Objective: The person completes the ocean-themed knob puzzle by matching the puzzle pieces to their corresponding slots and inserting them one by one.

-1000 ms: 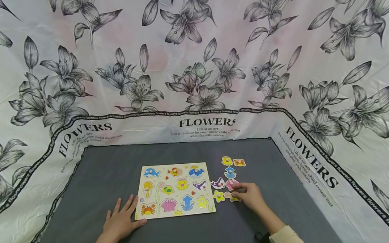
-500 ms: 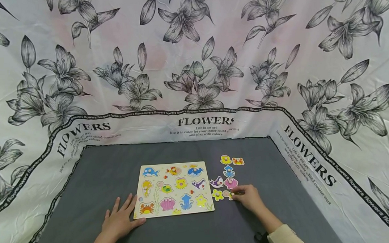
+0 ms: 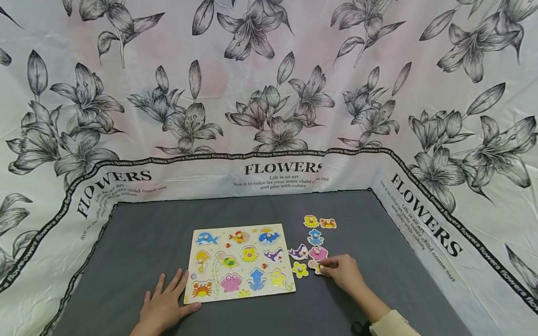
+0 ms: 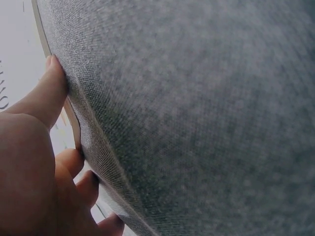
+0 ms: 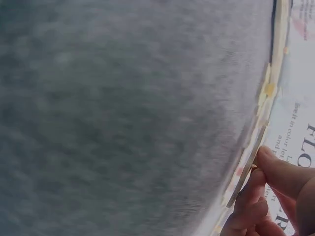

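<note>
My left hand point(image 3: 165, 304) lies with spread fingers on the grey table, thumb and fingertips at the lower left edge of a wooden puzzle board point(image 3: 215, 270) printed with sea animals. To the right of the board, my right hand point(image 3: 346, 274) pinches a pink-and-yellow puzzle piece point(image 3: 313, 265) between thumb and fingers. The right wrist view shows this piece point(image 5: 243, 179) edge-on, with a small knob point(image 5: 254, 167) at the fingertips. Its right part is hidden behind the fingers in the head view. Closest to it are a yellow star piece point(image 3: 300, 270) and a pink shell piece point(image 3: 318, 253).
More knobbed pieces lie right of the board: a purple-and-white one point(image 3: 298, 252), a blue squid point(image 3: 315, 237), a yellow one point(image 3: 311, 221) and a red crab point(image 3: 328, 223). Flower-printed cloth point(image 3: 275, 112) surrounds the table point(image 3: 235, 209) at the back and sides.
My right fingertips have shifted slightly off the pink shell piece, uncovering more of it. The pinched piece has changed its angle a little. My left hand stays at the board's edge.
</note>
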Available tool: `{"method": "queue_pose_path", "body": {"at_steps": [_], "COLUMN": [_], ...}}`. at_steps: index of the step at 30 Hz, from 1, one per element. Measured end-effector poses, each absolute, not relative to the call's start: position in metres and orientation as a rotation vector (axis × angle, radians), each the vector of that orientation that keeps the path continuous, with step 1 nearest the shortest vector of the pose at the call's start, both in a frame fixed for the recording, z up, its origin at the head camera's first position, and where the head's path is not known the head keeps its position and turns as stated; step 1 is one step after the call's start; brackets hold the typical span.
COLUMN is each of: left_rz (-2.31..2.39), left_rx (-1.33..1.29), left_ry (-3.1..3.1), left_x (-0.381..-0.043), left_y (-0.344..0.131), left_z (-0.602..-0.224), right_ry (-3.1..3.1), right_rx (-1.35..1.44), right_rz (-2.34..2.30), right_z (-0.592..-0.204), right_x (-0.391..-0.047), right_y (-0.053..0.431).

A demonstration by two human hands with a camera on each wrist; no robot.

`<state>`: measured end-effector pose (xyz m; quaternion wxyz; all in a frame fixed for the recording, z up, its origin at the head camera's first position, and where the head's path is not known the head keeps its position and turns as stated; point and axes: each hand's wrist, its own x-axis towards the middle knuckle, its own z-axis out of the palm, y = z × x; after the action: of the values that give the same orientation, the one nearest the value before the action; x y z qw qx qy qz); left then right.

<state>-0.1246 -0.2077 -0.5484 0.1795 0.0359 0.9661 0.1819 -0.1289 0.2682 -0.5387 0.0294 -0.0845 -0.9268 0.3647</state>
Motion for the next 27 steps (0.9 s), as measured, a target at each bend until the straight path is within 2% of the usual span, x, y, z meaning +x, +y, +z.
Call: {"method": "queue_pose_path", "body": {"at_steps": [11, 27], "left_rz": [0.523, 0.546], "left_rx": [0.103, 0.093], "left_ry": [2.727, 2.744], "left_x": [-0.125, -0.121], "left_y": [-0.208, -0.208], "left_z": [-0.545, -0.543], "right_ry": [-2.813, -2.807], "right_rx": [-0.188, -0.108], "right_rz": [1.142, 1.191], "right_z": [-0.515, -0.5], "right_x": [-0.135, -0.148], "right_y": [0.247, 0.213]}}
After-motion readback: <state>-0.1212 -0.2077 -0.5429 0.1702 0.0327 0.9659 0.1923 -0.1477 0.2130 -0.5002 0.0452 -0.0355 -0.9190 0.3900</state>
